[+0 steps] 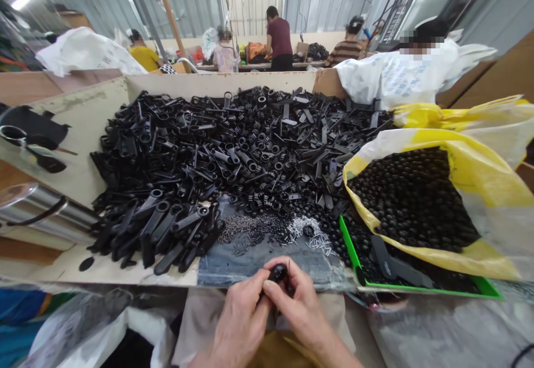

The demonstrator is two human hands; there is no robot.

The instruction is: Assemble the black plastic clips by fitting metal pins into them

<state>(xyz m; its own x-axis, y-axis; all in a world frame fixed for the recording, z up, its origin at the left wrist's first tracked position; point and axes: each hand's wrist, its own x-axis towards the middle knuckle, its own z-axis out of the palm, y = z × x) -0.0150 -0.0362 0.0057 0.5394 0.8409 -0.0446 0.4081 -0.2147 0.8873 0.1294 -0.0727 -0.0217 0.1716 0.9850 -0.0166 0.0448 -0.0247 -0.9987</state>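
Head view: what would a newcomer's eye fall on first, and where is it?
First, the heap of black parts spread across the bench. Then the open yellow-and-white sack of round black pieces, at its right. At the front edge, the left hand and right hand hold a small black piece.

Workshop, corrugated metal wall [254,1], heaped black parts [233,151]

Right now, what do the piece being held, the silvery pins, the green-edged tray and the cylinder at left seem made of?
Black piece: probably plastic, glossy, given its smooth highlights.
Silvery pins: likely metal, shiny, by their bright glints.
Green-edged tray: likely plastic, from its bright, uniform edge colour.
Cylinder: apparently polished metal, with streaked reflections.
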